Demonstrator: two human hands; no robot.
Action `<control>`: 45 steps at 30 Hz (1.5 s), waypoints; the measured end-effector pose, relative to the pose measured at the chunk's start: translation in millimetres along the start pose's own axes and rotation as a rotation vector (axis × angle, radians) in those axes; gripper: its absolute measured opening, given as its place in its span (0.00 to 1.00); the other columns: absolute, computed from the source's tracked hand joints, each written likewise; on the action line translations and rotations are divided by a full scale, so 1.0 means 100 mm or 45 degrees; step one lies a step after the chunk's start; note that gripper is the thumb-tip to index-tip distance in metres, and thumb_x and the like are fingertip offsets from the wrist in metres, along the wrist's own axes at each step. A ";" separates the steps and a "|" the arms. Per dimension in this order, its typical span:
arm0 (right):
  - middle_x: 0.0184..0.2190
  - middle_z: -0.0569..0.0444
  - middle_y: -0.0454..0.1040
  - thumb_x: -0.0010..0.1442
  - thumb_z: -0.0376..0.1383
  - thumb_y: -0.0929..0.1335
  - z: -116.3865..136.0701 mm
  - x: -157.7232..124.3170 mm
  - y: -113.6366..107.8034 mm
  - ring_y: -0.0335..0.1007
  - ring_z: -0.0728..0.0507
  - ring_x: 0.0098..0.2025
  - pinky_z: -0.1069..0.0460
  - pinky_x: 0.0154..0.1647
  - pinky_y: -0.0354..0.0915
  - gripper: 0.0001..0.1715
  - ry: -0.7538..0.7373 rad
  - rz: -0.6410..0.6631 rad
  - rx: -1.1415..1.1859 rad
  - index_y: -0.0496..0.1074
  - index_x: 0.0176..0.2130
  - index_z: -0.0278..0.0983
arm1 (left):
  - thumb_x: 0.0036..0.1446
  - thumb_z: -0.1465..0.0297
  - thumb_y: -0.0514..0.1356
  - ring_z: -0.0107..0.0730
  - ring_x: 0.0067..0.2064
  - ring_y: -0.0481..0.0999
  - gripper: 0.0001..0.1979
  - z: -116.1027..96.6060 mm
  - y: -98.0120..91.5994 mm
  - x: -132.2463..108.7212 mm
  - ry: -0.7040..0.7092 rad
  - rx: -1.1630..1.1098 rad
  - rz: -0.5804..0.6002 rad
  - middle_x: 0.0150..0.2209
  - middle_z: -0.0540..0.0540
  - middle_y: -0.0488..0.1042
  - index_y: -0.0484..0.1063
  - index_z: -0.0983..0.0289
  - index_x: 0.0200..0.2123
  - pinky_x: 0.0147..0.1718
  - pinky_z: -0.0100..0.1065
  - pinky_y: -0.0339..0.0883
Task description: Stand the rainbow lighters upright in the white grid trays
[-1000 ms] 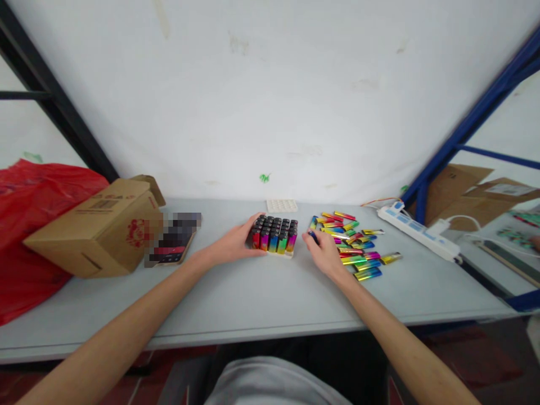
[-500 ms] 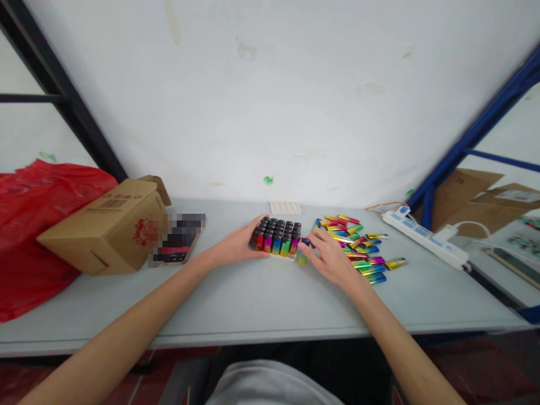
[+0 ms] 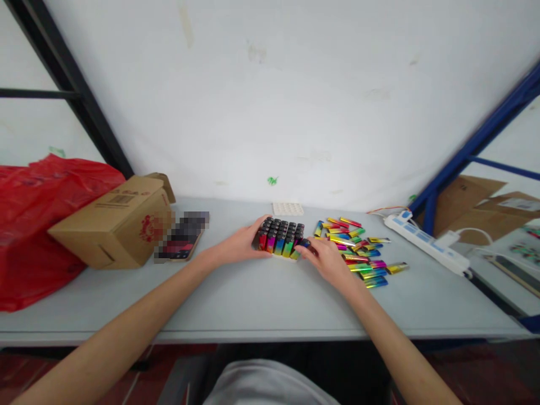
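Black-topped lighters point(image 3: 279, 229) with bright coloured bodies stand upright in close rows in a low white tray point(image 3: 290, 258). My left hand point(image 3: 239, 246) is closed around the left side of this block, its thumb along the front. My right hand point(image 3: 328, 259) pinches one lighter point(image 3: 296, 255) at the block's front right corner. That lighter leans, with its black top up to the right and its lower end against the front row. My fingers partly hide it.
Shiny, lighter-sized coloured pieces point(image 3: 358, 244) lie scattered right of the block. A white holed tray point(image 3: 288, 209) lies by the wall. Further right is a power strip point(image 3: 426, 239). On the left are a phone point(image 3: 185, 242), a cardboard box point(image 3: 113, 225) and a red plastic bag point(image 3: 37, 225).
My right hand has moved the lighter in to the block's front right corner and tilted it from near upright. My left hand keeps its hold. The view has shifted slightly.
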State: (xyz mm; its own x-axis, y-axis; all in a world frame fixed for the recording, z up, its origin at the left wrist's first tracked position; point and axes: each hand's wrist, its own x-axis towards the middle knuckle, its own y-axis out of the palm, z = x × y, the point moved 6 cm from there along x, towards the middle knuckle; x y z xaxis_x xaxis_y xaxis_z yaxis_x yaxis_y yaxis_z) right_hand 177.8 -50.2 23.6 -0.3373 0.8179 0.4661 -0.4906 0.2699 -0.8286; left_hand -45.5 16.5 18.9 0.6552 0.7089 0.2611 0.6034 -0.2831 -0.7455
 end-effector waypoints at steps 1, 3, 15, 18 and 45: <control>0.25 0.53 0.74 0.73 0.51 0.63 0.00 0.01 0.00 0.69 0.43 0.27 0.50 0.30 0.56 0.24 -0.010 0.024 -0.009 0.67 0.30 0.40 | 0.53 0.57 0.71 0.53 0.65 0.70 0.53 0.00 0.00 0.00 -0.004 0.006 0.001 0.68 0.65 0.65 0.46 0.64 0.74 0.63 0.45 0.65; 0.27 0.52 0.75 0.73 0.51 0.63 -0.01 0.02 -0.02 0.70 0.42 0.29 0.50 0.31 0.57 0.24 -0.040 0.082 -0.041 0.69 0.32 0.39 | 0.53 0.57 0.71 0.53 0.65 0.71 0.53 -0.01 -0.01 0.00 -0.008 0.015 0.006 0.68 0.65 0.65 0.46 0.63 0.73 0.62 0.45 0.66; 0.18 0.52 0.72 0.69 0.55 0.66 0.05 0.13 -0.02 0.66 0.44 0.23 0.50 0.30 0.55 0.32 -0.032 0.182 -0.206 0.74 0.22 0.39 | 0.52 0.57 0.71 0.55 0.63 0.72 0.53 -0.01 -0.01 -0.01 -0.045 0.006 0.005 0.67 0.63 0.67 0.47 0.61 0.74 0.62 0.46 0.66; 0.16 0.55 0.68 0.70 0.56 0.64 0.10 0.15 -0.16 0.63 0.46 0.22 0.50 0.29 0.53 0.36 -0.039 0.079 -0.061 0.71 0.20 0.39 | 0.53 0.57 0.70 0.53 0.65 0.70 0.53 -0.02 -0.01 0.00 -0.048 -0.023 0.022 0.67 0.63 0.66 0.46 0.61 0.74 0.63 0.46 0.65; 0.43 0.48 0.76 0.71 0.30 0.65 0.06 -0.15 -0.41 0.73 0.40 0.46 0.47 0.49 0.68 0.07 -0.180 0.205 -0.002 0.73 0.43 0.39 | 0.48 0.53 0.71 0.53 0.56 0.78 0.57 0.39 -0.16 0.54 -0.187 0.048 -0.224 0.59 0.67 0.74 0.47 0.68 0.72 0.58 0.50 0.69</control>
State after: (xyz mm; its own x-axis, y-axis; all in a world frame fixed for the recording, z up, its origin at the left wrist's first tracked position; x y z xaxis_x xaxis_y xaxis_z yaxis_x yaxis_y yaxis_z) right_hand 198.0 -76.6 52.8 -0.5209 0.7709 0.3665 -0.4199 0.1424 -0.8964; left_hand -37.8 84.3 21.4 0.4662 0.8325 0.2993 0.6835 -0.1241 -0.7193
